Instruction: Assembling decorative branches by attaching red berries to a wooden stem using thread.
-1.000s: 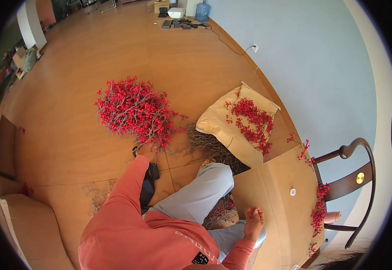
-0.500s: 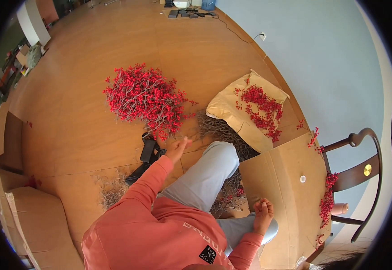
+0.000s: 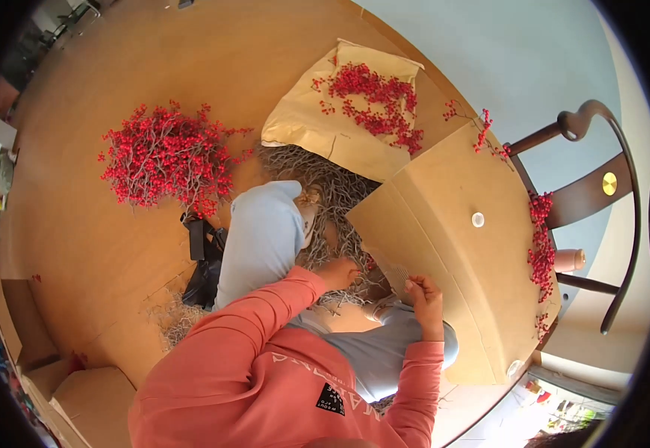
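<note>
My left hand (image 3: 337, 274) reaches down between my legs at a heap of grey-brown bare twigs (image 3: 351, 194). Its fingers curl inward; whatever lies in them is too small to make out. Over the near left part of the flattened cardboard (image 3: 444, 224), my right hand (image 3: 426, 300) has thumb and forefinger pinched together, with any held thing hidden. Just beside those fingertips, a row of fine parallel strands (image 3: 399, 276) shows against the cardboard. A large bundle of red-berry branches (image 3: 168, 160) rests on the floor to the left.
Loose red berry sprigs (image 3: 377, 101) cover a brown paper sack (image 3: 302, 112) at the back. More sprigs (image 3: 540, 246) hang along the cardboard's right edge, by a dark wooden chair (image 3: 593, 194). A white round cap (image 3: 478, 219), a black bag (image 3: 204, 276) and cardboard boxes (image 3: 101, 407) lie around.
My left hand has moved from near the berry bundle rightward and down to the twig heap. My right hand stays pinched by the cardboard. The whole view has shifted toward the right.
</note>
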Available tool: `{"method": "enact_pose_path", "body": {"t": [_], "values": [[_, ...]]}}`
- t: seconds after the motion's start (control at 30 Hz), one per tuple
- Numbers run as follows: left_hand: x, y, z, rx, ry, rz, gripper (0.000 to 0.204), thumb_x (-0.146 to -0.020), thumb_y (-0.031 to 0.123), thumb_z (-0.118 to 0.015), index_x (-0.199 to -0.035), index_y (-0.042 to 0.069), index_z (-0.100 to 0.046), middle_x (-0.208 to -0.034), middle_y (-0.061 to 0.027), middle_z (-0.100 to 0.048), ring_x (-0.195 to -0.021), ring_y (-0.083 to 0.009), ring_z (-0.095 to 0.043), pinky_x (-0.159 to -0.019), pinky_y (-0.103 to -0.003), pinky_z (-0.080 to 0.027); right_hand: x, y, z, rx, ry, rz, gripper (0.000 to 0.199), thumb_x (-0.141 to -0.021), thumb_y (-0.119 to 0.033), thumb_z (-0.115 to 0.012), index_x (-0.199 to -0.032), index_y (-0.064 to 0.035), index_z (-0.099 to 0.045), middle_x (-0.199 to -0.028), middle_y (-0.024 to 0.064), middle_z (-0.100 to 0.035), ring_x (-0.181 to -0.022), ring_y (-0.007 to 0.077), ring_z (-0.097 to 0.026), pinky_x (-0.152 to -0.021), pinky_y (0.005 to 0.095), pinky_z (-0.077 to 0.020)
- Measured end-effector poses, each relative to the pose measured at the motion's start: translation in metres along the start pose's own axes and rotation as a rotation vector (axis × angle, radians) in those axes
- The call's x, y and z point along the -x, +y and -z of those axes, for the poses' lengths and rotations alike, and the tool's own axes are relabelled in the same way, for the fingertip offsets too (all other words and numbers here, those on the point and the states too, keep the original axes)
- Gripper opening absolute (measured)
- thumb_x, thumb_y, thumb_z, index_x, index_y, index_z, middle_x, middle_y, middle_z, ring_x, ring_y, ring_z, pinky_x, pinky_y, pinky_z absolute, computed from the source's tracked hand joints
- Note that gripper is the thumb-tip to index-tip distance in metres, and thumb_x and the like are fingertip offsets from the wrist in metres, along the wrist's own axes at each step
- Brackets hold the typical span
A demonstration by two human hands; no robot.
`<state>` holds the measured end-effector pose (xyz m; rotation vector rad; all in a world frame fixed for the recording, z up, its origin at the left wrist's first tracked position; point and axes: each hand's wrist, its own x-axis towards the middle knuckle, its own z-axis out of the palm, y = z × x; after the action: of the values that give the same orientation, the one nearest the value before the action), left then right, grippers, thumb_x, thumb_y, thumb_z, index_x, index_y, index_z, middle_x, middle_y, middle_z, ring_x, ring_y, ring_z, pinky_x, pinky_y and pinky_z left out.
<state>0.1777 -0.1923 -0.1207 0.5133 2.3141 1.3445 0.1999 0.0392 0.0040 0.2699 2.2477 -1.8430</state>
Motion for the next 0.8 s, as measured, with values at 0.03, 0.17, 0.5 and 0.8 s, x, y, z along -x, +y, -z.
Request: {"method": "enact_pose_path", "body": {"t": [0.03, 0.17, 0.5, 0.8], "values": [[0.004, -0.022, -0.013, -0.105, -0.052, 0.112, 0.021, -0.085, 0.02, -0.051, -0.091, 0.004, -0.063, -0.091, -0.0136, -0.065, -0.074, -0.0339, -0.059, -0.066, -0.041, -0.047, -0.003, 0.005, -0.002, -0.009, 0.014, -0.006, 0.014, -0.086, -0.003, -0.057, -0.098, 0.0012, -0.062, -0.082, 0.0053, -0.063, -0.071, 0.0117, -0.055, -0.065, 0.0209, -0.0445], [0.002, -0.092, -0.027, -0.601, -0.206, 0.5, 0.035, -0.079, 0.022, -0.053, -0.109, 0.004, -0.058, -0.101, -0.0197, -0.06, -0.088, -0.0406, -0.059, -0.075, -0.047, -0.048, 0.004, -0.009, -0.001, -0.083, 0.029, -0.059, 0.015, -0.084, 0.002, -0.058, -0.099, 0.0011, -0.062, -0.081, 0.0044, -0.062, -0.069, 0.0111, -0.053, -0.063, 0.0212, -0.0438], [-0.074, -0.166, -0.107, 0.162, 0.164, 0.895, 0.07, -0.08, 0.025, -0.057, -0.142, 0.01, -0.029, -0.116, -0.0252, -0.057, -0.098, -0.0412, -0.058, -0.078, -0.047, -0.048, -0.003, -0.033, 0.018, -0.213, 0.036, -0.124, 0.024, -0.076, 0.012, -0.058, -0.097, 0.0016, -0.062, -0.091, 0.0073, -0.061, -0.075, 0.0159, -0.055, -0.07, 0.0239, -0.0441], [-0.052, -0.223, -0.089, 0.499, 0.275, 1.126, 0.02, -0.09, 0.02, -0.048, -0.104, 0.013, -0.06, -0.077, -0.0121, -0.061, -0.063, -0.0273, -0.062, -0.052, -0.041, -0.051, -0.003, -0.04, 0.022, -0.18, 0.005, -0.131, 0.023, -0.078, 0.011, -0.058, -0.098, 0.0008, -0.063, -0.091, 0.0074, -0.06, -0.075, 0.016, -0.054, -0.069, 0.0236, -0.044]]}}
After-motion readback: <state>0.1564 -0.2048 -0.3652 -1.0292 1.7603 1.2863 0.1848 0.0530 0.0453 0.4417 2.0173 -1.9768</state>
